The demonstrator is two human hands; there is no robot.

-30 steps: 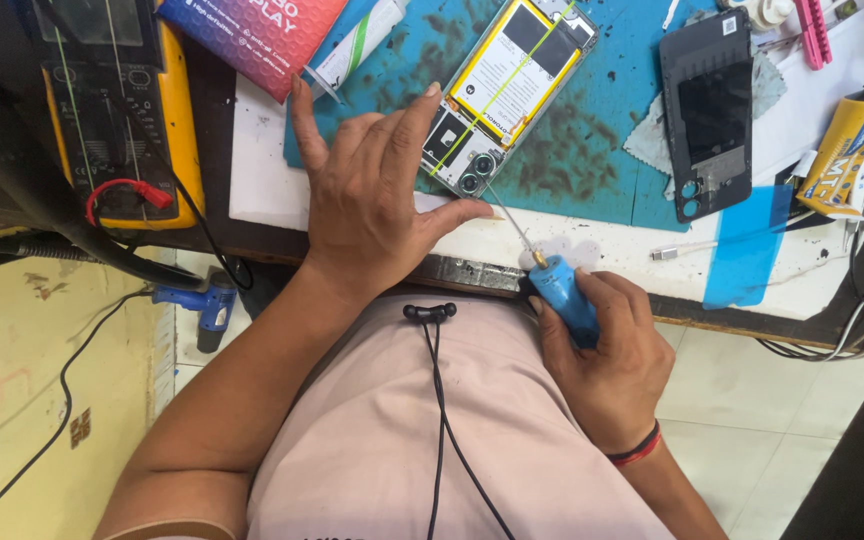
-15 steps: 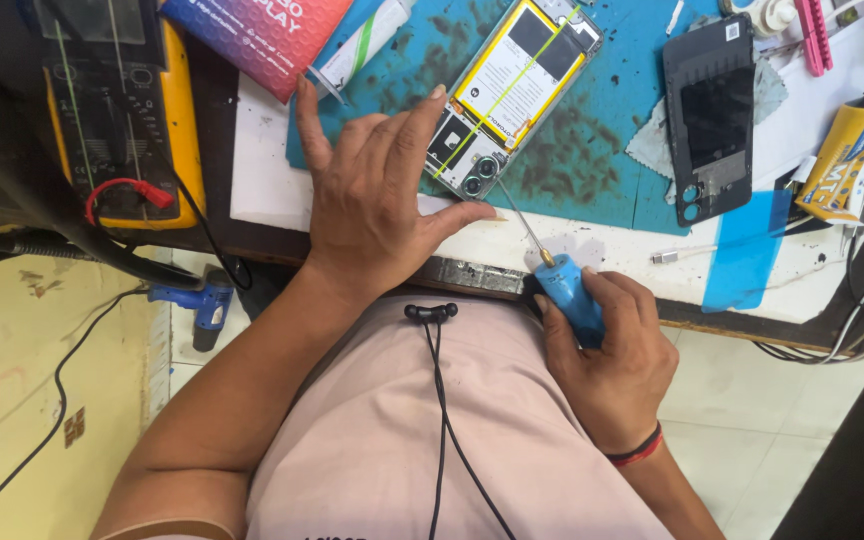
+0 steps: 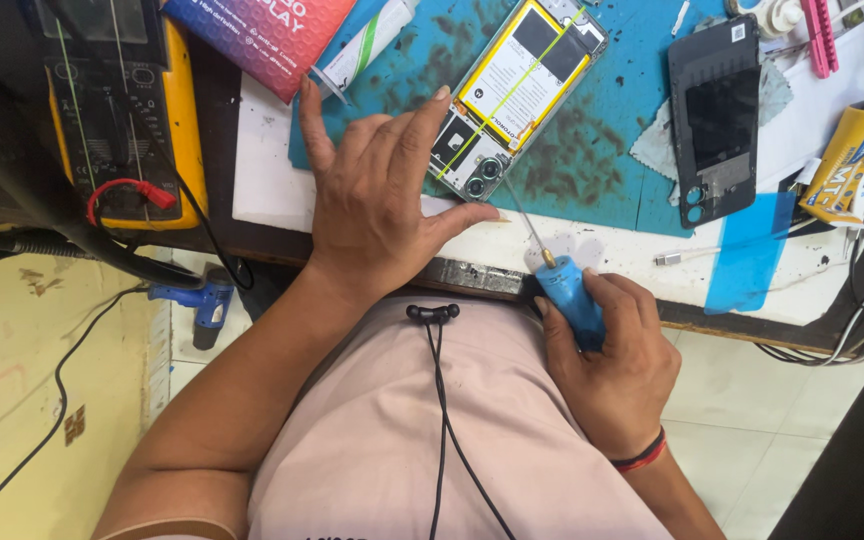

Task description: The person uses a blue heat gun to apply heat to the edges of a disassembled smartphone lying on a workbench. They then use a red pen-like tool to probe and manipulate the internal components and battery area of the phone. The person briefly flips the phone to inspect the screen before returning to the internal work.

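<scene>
Nearest to us, our right hand [image 3: 607, 365] is wrapped tight around the blue handle of a precision screwdriver [image 3: 562, 285]. Its thin metal shaft reaches up toward the lower end of an opened smartphone [image 3: 517, 95]. We cannot tell whether the tip touches a screw.

Just left of it, our left hand [image 3: 382, 195] lies flat on the bench with its fingers spread apart, gripping nothing. The fingertips rest against the phone's lower left edge and the thumb points right, below the phone.

To do this step well, we judge that the left hand should pin the phone so it cannot swivel. The driver should stand square to the screw head, pressed lightly and turned slowly so the tip does not slip onto the board.

The phone lies tilted on a blue work mat [image 3: 592, 165] that is spotted with dark stains. Its back is off. A yellow-edged battery fills most of the body, a thin yellow-green strip runs along it, and two round camera lenses sit at its near end.

Farther right lies the phone's dark back cover [image 3: 714, 120], and beyond it a yellow glue tube [image 3: 842, 165]. At far left sits a yellow multimeter [image 3: 117, 110], with a red padded envelope [image 3: 252, 35] beside it.
</scene>
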